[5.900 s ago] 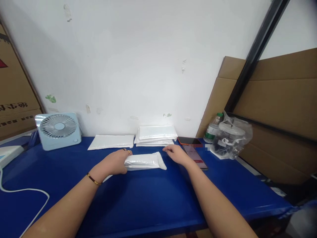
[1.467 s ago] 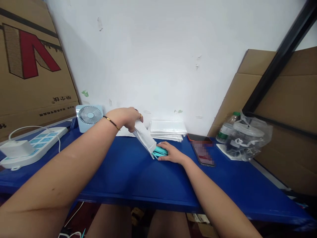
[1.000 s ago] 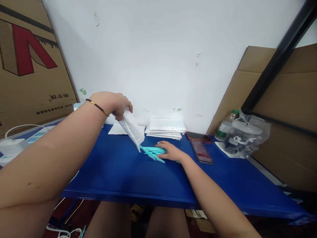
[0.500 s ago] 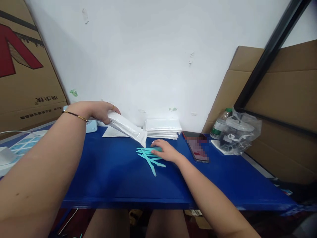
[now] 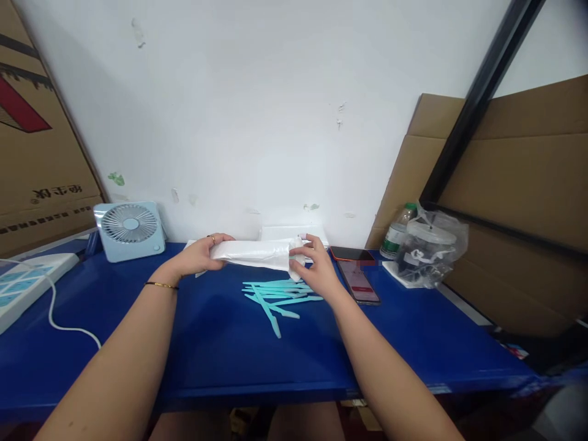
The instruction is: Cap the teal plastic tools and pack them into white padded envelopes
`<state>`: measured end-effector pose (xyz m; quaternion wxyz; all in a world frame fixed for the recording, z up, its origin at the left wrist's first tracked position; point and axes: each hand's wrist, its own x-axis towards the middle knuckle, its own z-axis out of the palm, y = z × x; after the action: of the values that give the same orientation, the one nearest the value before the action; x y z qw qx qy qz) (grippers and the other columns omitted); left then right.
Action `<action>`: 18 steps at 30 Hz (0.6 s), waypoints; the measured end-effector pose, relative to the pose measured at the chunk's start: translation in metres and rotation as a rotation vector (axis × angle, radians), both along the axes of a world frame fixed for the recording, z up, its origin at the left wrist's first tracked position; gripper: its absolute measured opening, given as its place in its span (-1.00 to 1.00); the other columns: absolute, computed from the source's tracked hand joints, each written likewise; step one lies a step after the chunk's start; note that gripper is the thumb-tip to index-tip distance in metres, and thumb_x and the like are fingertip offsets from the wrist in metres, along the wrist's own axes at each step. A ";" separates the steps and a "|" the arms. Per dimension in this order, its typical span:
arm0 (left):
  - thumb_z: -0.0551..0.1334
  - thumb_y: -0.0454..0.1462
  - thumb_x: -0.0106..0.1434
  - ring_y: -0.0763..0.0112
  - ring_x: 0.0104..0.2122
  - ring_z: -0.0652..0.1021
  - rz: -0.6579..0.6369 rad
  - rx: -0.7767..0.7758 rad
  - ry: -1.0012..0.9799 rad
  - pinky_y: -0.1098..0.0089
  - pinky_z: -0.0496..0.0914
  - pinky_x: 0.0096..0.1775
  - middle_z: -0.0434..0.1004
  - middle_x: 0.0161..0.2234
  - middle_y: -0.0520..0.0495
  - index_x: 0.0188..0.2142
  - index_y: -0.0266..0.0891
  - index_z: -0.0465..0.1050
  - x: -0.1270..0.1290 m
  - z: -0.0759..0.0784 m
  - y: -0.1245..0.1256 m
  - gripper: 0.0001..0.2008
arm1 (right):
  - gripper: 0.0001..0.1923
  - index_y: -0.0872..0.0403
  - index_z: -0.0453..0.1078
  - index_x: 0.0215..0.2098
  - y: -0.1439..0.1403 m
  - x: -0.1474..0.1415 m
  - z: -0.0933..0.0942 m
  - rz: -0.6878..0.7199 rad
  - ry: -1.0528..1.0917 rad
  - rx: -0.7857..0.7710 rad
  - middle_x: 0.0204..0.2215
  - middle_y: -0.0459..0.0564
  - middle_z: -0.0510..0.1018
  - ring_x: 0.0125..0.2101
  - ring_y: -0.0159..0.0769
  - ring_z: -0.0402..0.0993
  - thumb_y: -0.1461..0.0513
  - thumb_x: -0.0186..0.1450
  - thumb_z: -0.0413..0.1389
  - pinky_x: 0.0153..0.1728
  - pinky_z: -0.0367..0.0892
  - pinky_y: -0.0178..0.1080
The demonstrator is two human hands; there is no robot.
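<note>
A long white plastic pouch (image 5: 257,252) hangs level just above the blue table (image 5: 220,349). My left hand (image 5: 198,258) grips its left end and my right hand (image 5: 315,269) holds its right, open end. Below the pouch, several thin teal sticks (image 5: 272,296) lie loose and fanned on the table, close to my right hand. Behind the pouch a stack of white pouches (image 5: 294,233) sits against the wall, partly hidden.
A small pale-blue fan (image 5: 130,228) stands at the back left, with a white power strip (image 5: 27,283) and its cord (image 5: 64,321) further left. Right of my hand lie two phones (image 5: 356,275), then a bottle (image 5: 397,233) and a bagged jar (image 5: 429,248). Cardboard sheets lean on both sides.
The left hand tipped the pouch up and teal sticks slid out onto the table. The pouch has come back down level, and my right hand has left the sticks and taken its open end.
</note>
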<state>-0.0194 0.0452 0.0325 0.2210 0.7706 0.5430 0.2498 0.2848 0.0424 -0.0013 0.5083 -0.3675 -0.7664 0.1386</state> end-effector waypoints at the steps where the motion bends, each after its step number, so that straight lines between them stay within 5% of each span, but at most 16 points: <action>1: 0.20 -0.21 -0.08 0.42 -0.40 0.45 0.016 0.022 -0.003 0.48 0.35 -0.41 0.41 -0.20 0.02 0.01 -0.15 0.25 0.002 -0.003 -0.002 -0.42 | -0.81 0.02 0.47 -0.29 0.004 -0.001 -0.005 -0.012 -0.052 -0.032 0.07 0.05 0.19 -0.07 -0.18 0.30 0.19 0.11 0.15 -0.09 0.28 -0.14; 11: 0.14 -0.30 -0.07 0.41 -0.32 0.43 -0.011 0.141 -0.009 0.48 0.32 -0.33 0.34 -0.14 0.03 -0.08 -0.14 0.28 0.006 -0.026 -0.011 -0.52 | -0.84 0.12 0.41 -0.50 0.032 -0.019 -0.046 0.016 -0.339 -0.287 -0.01 0.08 0.28 -0.07 -0.14 0.31 0.38 -0.11 0.19 -0.05 0.22 -0.20; 18: 0.11 -0.27 -0.05 0.32 -0.20 0.43 0.016 0.175 0.129 0.40 0.33 -0.18 0.37 -0.11 0.00 -0.07 -0.16 0.30 -0.017 -0.032 -0.009 -0.53 | -0.93 0.10 0.48 -0.50 0.033 -0.013 -0.043 0.050 -0.381 -0.371 -0.18 0.02 0.39 -0.23 -0.25 0.36 0.26 0.00 0.19 -0.24 0.25 -0.29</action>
<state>-0.0362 0.0359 0.0000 0.1155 0.7972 0.5383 0.2479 0.2719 0.0755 -0.0445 0.2754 -0.4549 -0.8185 0.2174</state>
